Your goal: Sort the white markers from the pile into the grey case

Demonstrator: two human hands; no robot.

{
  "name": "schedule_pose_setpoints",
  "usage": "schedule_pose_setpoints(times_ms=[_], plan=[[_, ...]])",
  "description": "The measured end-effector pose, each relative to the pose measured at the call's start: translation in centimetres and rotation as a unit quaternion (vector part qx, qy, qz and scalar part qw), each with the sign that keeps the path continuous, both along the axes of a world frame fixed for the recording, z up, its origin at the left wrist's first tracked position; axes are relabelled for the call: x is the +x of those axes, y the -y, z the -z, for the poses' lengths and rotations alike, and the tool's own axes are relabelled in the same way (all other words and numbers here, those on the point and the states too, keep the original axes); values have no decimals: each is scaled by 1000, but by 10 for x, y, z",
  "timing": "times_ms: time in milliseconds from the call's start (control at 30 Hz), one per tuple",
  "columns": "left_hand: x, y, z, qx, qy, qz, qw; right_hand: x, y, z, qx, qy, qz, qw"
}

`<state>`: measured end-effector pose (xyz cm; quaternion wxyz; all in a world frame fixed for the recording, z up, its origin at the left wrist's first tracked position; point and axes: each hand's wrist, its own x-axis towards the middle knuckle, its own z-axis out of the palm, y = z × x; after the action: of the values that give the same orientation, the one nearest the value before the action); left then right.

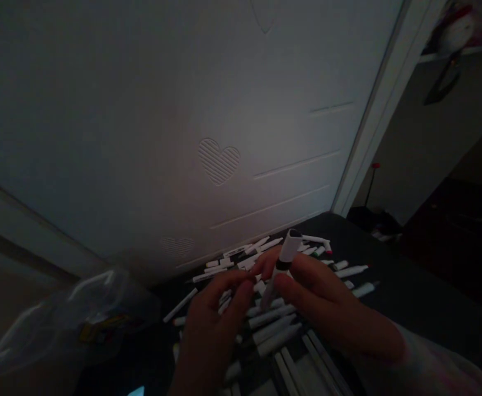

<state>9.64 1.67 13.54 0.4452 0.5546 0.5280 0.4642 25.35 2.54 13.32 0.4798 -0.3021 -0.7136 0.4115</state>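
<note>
My right hand is closed around a white marker with a dark band, held nearly upright, its dark-ended top pointing up. To its left, my left hand is pinched, thumb and forefinger together close to the right fingertips. Whatever sits in that pinch is too dark and small to make out. Many loose white markers lie scattered beneath and around both hands on a dark tabletop. Some markers show coloured ends, among them red and green. My hands hide part of the pile.
A pale panel with engraved hearts and lines rises behind the table. On the left stands a clear plastic container with a yellow and red label. Long white strips lie at the near edge. At the right, a shelf holds a soft-looking object.
</note>
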Motion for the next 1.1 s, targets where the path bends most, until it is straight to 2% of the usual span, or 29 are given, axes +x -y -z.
schedule_pose_setpoints(times_ms=[67, 100, 200, 333, 433, 633, 767, 1033, 1100], plan=[[-10, 1, -5, 17, 14, -65, 998, -1, 1, 0, 9, 46, 6, 999], [-13, 2, -7, 22, 27, -76, 997, -1, 1, 0, 13, 81, 3, 997], [-15, 6, -9, 57, 59, -59, 995, -7, 2, 1, 37, 173, -20, 984], [-7, 9, -4, 145, 94, -48, 984, -15, 1, 8, 108, 226, -29, 968], [-8, 9, -1, 169, 90, -30, 981, -17, -1, 14, 163, 269, -14, 949], [-10, 7, 2, 156, 112, -7, 981, -13, 2, 16, 264, 284, 38, 921], [-1, 7, 4, 165, 155, 28, 974, -12, 2, 14, 280, 298, 54, 911], [-6, 9, 1, 150, 115, 81, 979, -10, 5, 10, 323, 326, 71, 885], [-8, 7, 1, 148, 110, 111, 977, -10, 5, 10, 331, 329, 77, 881]])
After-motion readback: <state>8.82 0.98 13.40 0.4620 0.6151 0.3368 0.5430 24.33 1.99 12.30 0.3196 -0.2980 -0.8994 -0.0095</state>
